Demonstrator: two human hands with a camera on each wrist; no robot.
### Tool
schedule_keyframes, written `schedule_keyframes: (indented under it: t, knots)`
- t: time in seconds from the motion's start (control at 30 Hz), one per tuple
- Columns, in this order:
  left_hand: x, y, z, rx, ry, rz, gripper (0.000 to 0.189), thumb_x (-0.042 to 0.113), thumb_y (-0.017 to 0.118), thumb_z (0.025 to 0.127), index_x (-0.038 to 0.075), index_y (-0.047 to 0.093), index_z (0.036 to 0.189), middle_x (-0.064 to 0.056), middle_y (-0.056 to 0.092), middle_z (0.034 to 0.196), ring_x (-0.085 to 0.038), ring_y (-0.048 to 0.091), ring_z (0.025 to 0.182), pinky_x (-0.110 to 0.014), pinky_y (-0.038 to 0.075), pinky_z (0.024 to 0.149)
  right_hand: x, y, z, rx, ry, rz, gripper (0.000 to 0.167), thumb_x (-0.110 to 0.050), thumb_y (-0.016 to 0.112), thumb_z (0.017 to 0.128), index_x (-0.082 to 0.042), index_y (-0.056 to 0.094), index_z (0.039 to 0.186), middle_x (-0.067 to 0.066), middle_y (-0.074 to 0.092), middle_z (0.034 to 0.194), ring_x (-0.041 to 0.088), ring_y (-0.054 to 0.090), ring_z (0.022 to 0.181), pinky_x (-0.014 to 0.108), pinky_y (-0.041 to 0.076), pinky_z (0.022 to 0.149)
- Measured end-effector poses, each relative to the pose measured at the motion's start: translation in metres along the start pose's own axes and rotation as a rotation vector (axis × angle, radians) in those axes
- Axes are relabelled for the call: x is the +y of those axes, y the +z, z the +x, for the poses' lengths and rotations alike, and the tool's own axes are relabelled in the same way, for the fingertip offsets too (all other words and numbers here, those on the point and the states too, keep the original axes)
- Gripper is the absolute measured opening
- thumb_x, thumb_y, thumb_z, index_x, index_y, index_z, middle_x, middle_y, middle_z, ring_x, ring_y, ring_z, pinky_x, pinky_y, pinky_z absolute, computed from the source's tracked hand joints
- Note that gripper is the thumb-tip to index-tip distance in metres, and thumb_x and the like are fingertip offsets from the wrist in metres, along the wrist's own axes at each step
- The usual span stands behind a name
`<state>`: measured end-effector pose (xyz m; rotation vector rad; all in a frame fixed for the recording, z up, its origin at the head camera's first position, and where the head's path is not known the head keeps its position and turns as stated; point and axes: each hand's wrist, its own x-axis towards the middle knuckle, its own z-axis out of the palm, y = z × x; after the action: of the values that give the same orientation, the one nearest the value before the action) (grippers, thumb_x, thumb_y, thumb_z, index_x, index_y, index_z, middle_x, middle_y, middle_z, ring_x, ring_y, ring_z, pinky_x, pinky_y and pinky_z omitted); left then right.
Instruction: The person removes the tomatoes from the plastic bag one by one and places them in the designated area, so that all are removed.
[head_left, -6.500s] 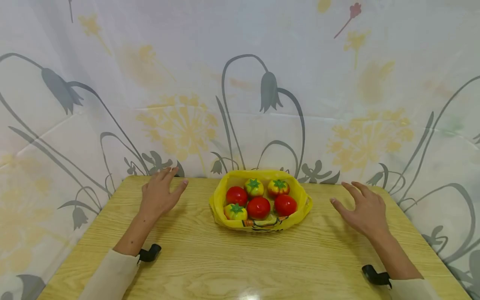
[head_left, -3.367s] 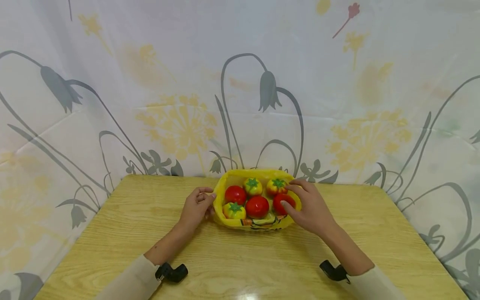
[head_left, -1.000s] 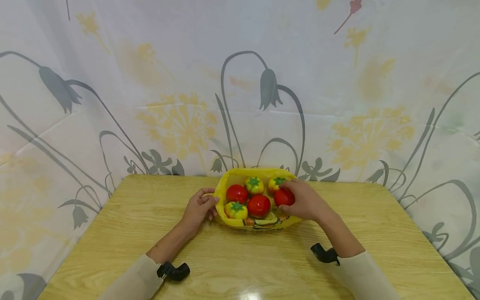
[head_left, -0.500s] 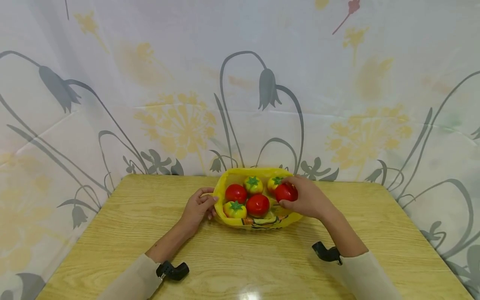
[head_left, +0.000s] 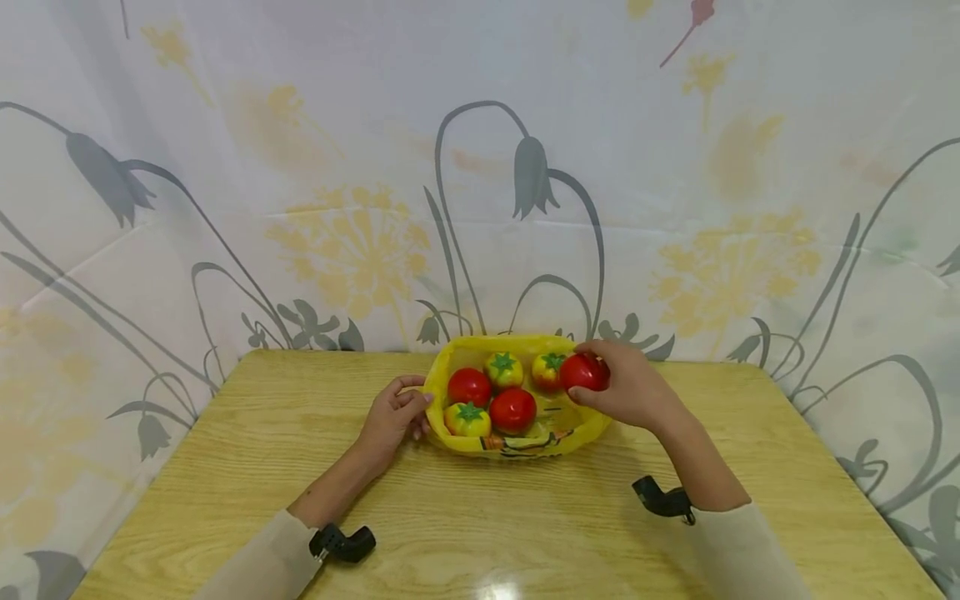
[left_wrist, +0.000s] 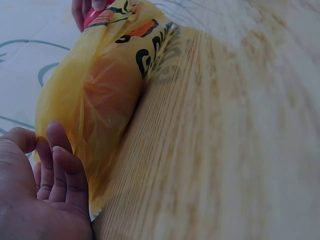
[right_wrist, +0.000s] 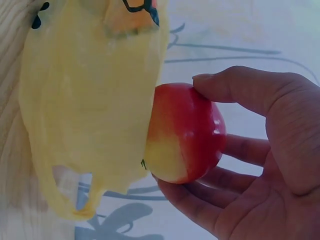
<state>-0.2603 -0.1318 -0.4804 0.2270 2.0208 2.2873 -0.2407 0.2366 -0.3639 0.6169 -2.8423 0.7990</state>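
A yellow plastic bag [head_left: 517,446], its mouth spread wide, sits on the table with several glossy tomatoes inside. Red sides face up on two of them, such as the middle tomato [head_left: 513,411]; others show yellow tops with green star-shaped leaves. My left hand [head_left: 393,417] pinches the bag's left rim, fingers bent against the plastic [left_wrist: 80,120]. Over the bag's right rim, my right hand [head_left: 630,383] grips a red tomato [head_left: 585,372] between thumb and fingers. In the right wrist view this held tomato [right_wrist: 187,132] shows a yellow patch and a green tip beside the bag.
The wooden table [head_left: 480,517] stands against a white cloth backdrop [head_left: 337,150] with grey and yellow flower prints. A loop handle [right_wrist: 75,200] of the bag hangs at its right end. Each wrist carries a black camera mount [head_left: 663,498].
Both hands have come in from the table's sides to the bag. My right hand has taken hold of a tomato and raised it up and rightward to the rim; the left stays at the bag.
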Motion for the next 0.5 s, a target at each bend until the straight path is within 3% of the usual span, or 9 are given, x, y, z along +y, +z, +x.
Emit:
schedule_keyframes:
  t: [0.5]
  knots:
    - [0.001, -0.001, 0.0, -0.006, -0.014, -0.004, 0.038, 0.006, 0.064, 0.105, -0.007, 0.049, 0.137, -0.001, 0.066, 0.076, -0.014, 0.06, 0.059, -0.024, 0.049, 0.055, 0.013, -0.023, -0.007, 0.033, 0.054, 0.045, 0.058, -0.017, 0.08, 0.093, 0.004, 0.058, 0.142, 0.027, 0.062, 0.136, 0.045, 0.063, 0.114, 0.057, 0.061, 0.089]
